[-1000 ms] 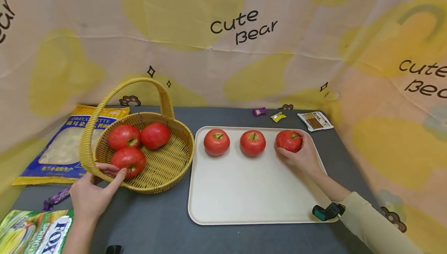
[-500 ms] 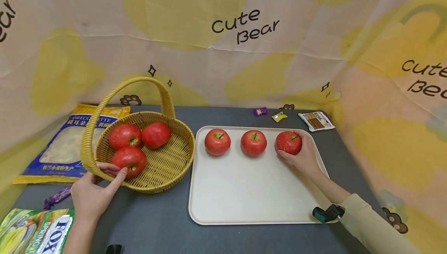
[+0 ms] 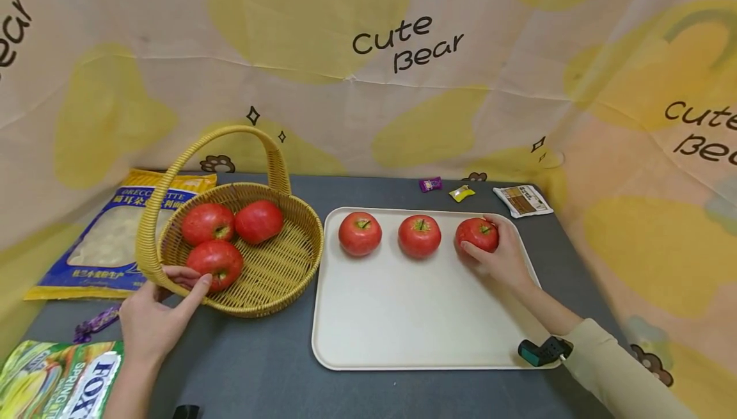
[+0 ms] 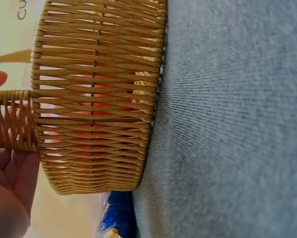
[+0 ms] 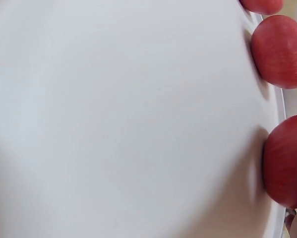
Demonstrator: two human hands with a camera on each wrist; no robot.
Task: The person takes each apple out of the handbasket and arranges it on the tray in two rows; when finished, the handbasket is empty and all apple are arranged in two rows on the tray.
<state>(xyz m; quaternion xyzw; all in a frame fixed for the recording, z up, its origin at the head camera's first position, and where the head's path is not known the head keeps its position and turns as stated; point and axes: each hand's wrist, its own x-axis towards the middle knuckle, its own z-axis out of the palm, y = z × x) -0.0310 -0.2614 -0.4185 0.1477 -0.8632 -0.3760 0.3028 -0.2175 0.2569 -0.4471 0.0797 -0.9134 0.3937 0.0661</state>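
Observation:
A woven yellow basket point(image 3: 270, 272) with a tall handle holds three red apples point(image 3: 214, 241). My left hand point(image 3: 173, 292) grips its near rim beside the handle base, thumb outside and fingers inside. The left wrist view shows the basket wall point(image 4: 93, 99) close up, with the hand point(image 4: 9, 178) at the left. Three more red apples stand in a row along the far side of a cream tray point(image 3: 414, 304). My right hand point(image 3: 496, 254) is curled round the rightmost apple point(image 3: 475, 232), which rests on the tray. In the right wrist view that apple point(image 5: 287, 163) and its neighbour point(image 5: 279, 49) sit on the tray point(image 5: 113, 124).
On the dark grey table, a blue and yellow food bag point(image 3: 109, 240) lies left of the basket and a green packet point(image 3: 52, 380) at the front left. Small sweets point(image 3: 428, 183) and a flat sachet point(image 3: 523, 200) lie behind the tray. A printed cloth forms the backdrop.

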